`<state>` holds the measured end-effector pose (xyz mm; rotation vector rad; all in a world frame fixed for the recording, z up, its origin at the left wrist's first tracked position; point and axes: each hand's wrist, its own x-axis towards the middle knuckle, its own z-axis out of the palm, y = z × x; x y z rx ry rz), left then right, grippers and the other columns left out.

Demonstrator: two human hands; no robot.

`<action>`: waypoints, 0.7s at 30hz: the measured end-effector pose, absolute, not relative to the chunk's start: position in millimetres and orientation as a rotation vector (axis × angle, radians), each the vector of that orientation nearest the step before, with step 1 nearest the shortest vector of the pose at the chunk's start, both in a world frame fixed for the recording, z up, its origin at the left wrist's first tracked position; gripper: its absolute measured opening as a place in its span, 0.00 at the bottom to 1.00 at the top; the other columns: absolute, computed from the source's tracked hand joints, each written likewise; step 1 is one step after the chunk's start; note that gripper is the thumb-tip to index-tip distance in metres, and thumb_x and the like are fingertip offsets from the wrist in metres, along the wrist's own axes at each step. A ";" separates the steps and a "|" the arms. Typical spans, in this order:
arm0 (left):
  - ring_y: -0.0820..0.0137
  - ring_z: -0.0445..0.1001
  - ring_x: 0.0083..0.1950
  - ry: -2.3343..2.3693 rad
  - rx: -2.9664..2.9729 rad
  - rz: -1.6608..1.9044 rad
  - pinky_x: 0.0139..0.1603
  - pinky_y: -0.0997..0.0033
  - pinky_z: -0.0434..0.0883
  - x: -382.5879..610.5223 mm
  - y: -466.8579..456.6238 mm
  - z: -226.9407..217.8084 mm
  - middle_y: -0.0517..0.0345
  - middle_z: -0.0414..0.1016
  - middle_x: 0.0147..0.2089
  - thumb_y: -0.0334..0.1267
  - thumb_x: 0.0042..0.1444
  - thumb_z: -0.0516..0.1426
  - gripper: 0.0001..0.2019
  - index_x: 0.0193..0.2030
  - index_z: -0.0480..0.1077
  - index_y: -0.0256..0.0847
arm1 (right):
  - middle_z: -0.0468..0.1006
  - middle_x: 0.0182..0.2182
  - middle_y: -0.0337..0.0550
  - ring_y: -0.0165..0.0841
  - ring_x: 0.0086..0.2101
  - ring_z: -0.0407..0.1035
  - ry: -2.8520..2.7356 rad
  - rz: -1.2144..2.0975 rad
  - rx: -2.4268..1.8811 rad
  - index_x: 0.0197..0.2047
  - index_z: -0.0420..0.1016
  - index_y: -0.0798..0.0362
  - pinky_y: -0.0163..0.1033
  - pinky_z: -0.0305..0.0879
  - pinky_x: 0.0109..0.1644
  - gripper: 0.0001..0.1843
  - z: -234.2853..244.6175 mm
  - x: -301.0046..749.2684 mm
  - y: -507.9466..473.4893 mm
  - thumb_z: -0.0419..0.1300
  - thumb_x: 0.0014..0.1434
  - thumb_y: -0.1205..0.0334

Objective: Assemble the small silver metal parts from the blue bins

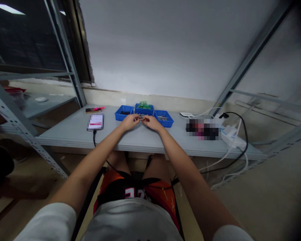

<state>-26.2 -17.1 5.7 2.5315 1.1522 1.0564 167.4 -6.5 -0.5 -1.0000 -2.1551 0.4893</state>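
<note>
My left hand and my right hand meet over the shelf top with their fingertips nearly touching. The fingers of both are curled into a pinch, and whatever they hold is too small to make out. Just behind the fingertips, slim silvery metal pieces show, partly hidden by the hands. A blue bin with small dark parts is beside my left hand. Behind both hands stands a blue bin of green pieces. The blue bin to the right of my right hand contains thin shiny metal parts.
A lit phone on a cable lies at the left, with a pink-and-dark item behind it. At the right are a blurred-out object, a white power strip and loose cables. Metal shelf posts flank the work surface. Another person's arm shows at lower left.
</note>
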 end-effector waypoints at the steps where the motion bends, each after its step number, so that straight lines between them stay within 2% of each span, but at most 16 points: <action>1: 0.69 0.71 0.34 1.127 2.542 1.049 0.37 0.72 0.67 -26.1 -17.3 5.6 0.52 0.78 0.39 0.41 0.57 0.53 0.14 0.42 0.75 0.36 | 0.76 0.29 0.40 0.30 0.31 0.66 -2.166 0.499 -1.005 0.33 0.74 0.54 0.35 0.60 0.38 0.07 -0.4 166.3 -7.6 0.57 0.53 0.62; 6: 0.70 0.71 0.34 1.061 2.563 1.050 0.38 0.72 0.67 -25.8 -17.6 4.9 0.53 0.78 0.38 0.41 0.58 0.53 0.14 0.43 0.75 0.36 | 0.74 0.27 0.39 0.31 0.29 0.65 -2.193 0.542 -1.013 0.33 0.74 0.55 0.35 0.59 0.35 0.08 -0.5 162.8 -11.3 0.57 0.53 0.61; 13: 0.70 0.71 0.33 1.156 2.534 1.088 0.37 0.72 0.67 -25.9 -17.7 5.8 0.52 0.78 0.39 0.40 0.57 0.53 0.13 0.41 0.75 0.37 | 0.76 0.29 0.40 0.30 0.30 0.66 -2.141 0.473 -0.998 0.33 0.74 0.54 0.36 0.60 0.38 0.07 0.5 166.3 -7.9 0.56 0.53 0.62; 21: 0.68 0.71 0.33 1.227 2.509 0.971 0.35 0.71 0.66 -27.4 -17.2 2.4 0.54 0.77 0.34 0.37 0.54 0.54 0.10 0.36 0.74 0.37 | 0.76 0.30 0.41 0.31 0.31 0.67 -2.018 0.528 -0.972 0.32 0.73 0.55 0.36 0.62 0.39 0.08 3.1 167.2 -6.5 0.58 0.52 0.59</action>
